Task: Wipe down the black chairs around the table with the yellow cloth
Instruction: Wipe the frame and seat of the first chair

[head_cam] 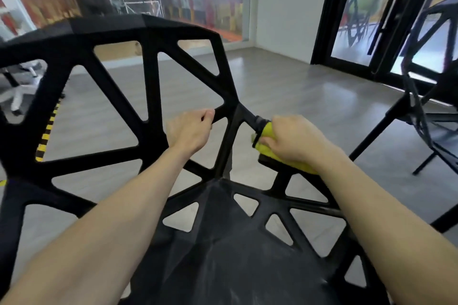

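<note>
Yellow cloth point(266, 148) bunched against black chair's point(153, 77) triangular lattice

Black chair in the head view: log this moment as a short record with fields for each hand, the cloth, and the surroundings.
chair: black chair with a lattice of triangular openings, close to the camera
left hand: left hand grips a strut of the chair's lattice, fingers curled round it
right hand: right hand holds the yellow cloth against a strut at the chair's right edge
cloth: bunched, mostly covered by the hand
seat: pale dusty streaks visible
surroundings: second black chair at right, grey floor, white office chair at left
</note>
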The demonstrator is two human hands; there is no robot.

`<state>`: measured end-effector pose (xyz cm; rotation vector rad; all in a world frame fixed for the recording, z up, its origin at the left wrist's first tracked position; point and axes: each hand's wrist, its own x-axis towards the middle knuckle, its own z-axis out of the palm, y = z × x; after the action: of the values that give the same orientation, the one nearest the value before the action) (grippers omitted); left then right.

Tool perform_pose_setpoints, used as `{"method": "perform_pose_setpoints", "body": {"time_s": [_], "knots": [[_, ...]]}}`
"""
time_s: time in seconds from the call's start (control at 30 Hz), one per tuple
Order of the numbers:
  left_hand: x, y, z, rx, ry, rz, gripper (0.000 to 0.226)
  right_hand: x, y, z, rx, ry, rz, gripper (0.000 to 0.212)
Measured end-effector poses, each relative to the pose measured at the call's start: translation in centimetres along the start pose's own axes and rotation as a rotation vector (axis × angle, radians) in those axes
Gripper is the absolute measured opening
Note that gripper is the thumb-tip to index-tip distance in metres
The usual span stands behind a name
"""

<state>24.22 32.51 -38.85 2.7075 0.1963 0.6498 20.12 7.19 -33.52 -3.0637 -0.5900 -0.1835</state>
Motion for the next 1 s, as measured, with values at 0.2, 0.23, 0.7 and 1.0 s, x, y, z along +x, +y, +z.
{"method": "perform_pose_setpoints", "body": {"time_s": [0.2,0.23,0.7,1.0], "knots": [[2.4,-1.0,1.6,-0.007,0.032,0.045,0.055,5.7,-3.1,2.0,0.222,0.211,0.229,0.044],[2.8,-1.1,1.9,-0.011,0.029,0.055,0.056,3.9,-2.6,2.6,0.223,0.238,0.274,0.042],[7.0,-0.3,3.8,-0.122,-0.234,0.232,0.048,6.2,-2.8,0.0,0.146,0.264,0.217,0.081],[7.3,-0.3,3.9,-0.086,-0.267,0.302,0.039,8.9,-1.8,0.7,0.443,0.149,0.381,0.050]]}}
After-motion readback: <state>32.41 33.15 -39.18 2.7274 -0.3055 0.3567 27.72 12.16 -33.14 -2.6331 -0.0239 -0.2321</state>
